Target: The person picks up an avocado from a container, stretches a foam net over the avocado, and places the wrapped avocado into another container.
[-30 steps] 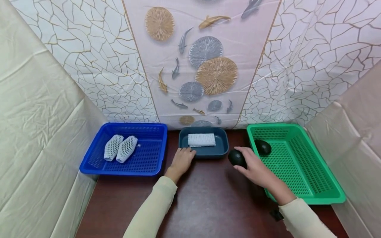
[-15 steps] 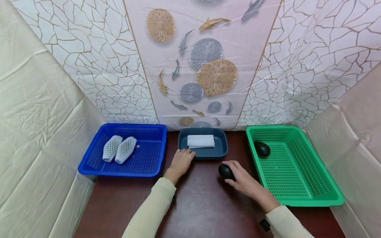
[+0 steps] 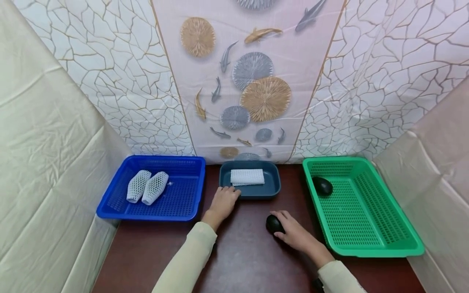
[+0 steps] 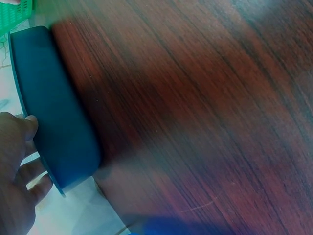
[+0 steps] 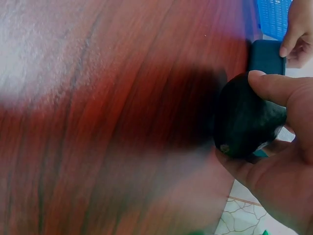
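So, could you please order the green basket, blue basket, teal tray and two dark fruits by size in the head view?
1. Green basket
2. Blue basket
3. Teal tray
4. Held dark fruit and basketed dark fruit: unsure, since the right hand partly covers one.

Sleeves (image 3: 188, 258) cut off, held fruit (image 3: 273, 224) partly hidden

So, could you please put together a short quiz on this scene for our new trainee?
1. Which hand holds a dark oval fruit?
2. True or false: both white-netted items lie in the blue basket.
3. What is the left hand touching?
(a) the green basket
(b) the dark tray
(c) the dark oval fruit

Key:
1. The right hand.
2. True.
3. (b)
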`<action>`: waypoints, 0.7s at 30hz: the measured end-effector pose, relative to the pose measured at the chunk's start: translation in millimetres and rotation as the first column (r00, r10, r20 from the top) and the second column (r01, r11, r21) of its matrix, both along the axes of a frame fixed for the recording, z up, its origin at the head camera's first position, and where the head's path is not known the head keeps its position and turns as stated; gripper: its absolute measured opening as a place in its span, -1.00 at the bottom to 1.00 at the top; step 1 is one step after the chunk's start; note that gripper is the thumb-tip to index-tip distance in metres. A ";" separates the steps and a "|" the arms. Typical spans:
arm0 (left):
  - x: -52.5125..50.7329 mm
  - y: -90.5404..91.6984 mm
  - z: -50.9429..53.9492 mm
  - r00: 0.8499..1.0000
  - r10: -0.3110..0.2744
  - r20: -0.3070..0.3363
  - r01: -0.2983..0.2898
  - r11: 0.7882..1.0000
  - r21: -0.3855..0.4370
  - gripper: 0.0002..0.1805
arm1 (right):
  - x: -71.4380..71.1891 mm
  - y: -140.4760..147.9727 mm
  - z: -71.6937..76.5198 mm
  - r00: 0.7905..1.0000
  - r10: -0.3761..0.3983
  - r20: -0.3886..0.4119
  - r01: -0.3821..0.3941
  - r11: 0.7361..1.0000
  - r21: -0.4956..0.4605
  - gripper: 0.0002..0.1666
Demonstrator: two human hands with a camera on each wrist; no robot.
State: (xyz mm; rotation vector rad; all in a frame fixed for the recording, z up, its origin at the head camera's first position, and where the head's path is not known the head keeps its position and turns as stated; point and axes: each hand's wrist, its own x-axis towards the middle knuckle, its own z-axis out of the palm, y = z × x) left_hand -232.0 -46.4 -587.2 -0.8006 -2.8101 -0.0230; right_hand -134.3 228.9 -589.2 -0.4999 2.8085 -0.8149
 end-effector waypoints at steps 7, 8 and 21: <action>1.5 -0.3 -3.7 1.000 0.012 0.016 -0.012 1.000 -0.003 -0.79 | 3.6 -4.0 -2.5 1.000 -0.014 0.018 0.014 1.000 0.010 -0.18; 1.5 -0.2 -4.0 1.000 0.012 0.021 -0.012 1.000 -0.003 -0.79 | 3.9 -4.5 -3.2 1.000 -0.018 0.021 0.017 1.000 0.016 -0.18; -0.1 -1.1 -2.7 1.000 0.010 0.017 -0.010 1.000 -0.003 -0.77 | 2.3 -8.0 -4.9 0.999 -0.029 0.038 0.028 1.000 0.009 -0.08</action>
